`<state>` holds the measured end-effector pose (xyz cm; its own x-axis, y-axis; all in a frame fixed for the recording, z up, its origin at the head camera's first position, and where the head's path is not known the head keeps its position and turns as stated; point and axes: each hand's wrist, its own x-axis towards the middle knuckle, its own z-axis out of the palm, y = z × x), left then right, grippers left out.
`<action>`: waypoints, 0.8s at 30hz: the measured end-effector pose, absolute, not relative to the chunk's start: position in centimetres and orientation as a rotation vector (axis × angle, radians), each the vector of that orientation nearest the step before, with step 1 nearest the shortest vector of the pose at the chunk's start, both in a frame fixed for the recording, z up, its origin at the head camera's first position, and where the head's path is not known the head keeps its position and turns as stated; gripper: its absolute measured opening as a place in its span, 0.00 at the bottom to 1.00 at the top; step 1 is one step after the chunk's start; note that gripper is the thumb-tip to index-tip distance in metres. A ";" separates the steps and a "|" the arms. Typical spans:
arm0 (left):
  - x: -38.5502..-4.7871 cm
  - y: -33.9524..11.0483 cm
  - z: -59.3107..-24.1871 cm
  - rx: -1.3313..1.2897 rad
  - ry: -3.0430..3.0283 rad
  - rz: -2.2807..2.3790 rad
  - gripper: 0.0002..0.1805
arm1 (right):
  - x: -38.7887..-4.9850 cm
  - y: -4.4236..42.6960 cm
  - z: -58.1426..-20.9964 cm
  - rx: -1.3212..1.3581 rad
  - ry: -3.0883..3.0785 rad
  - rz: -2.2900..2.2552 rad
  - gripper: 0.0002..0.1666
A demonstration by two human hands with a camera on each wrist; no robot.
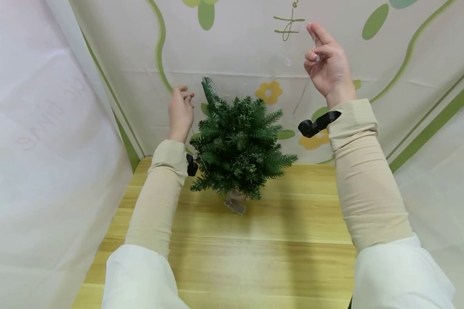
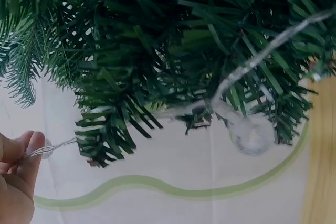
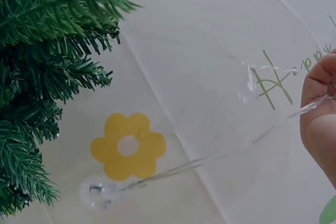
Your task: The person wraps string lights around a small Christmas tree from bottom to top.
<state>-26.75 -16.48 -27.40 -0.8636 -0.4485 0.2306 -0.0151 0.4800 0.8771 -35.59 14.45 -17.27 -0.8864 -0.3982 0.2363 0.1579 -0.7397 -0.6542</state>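
A small artificial Christmas tree (image 1: 239,146) stands upright on the wooden table, its base half hidden by the lower branches. To its left, my left hand (image 1: 181,112) pinches the clear wire of a string of lights (image 2: 59,146) between thumb and fingertips. In the left wrist view this wire runs along the branches, and a clear round bulb (image 2: 252,136) hangs from it. My right hand (image 1: 329,68), raised above and right of the tree, grips another stretch of the wire (image 3: 273,127) in curled fingers. A second clear bulb (image 3: 97,191) hangs on that stretch beside the branches.
Behind the tree rises a pale cloth wall (image 1: 232,47) printed with flowers and green vines. More pale cloth panels (image 1: 35,150) enclose the left and right sides. The wooden tabletop (image 1: 236,262) reaches toward me, and a small clear tag-like piece (image 1: 235,207) lies at the tree's base.
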 end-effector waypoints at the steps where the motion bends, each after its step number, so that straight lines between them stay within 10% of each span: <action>1: -26.7 -16.5 -27.4 0.385 -2.300 -1.313 0.18 | -35.6 14.6 -17.2 -0.527 0.935 -2.629 0.41; 24: -27.0 -16.1 -27.0 0.468 -1.936 -1.626 0.14 | -36.5 17.0 -17.7 -0.408 0.837 -2.706 0.42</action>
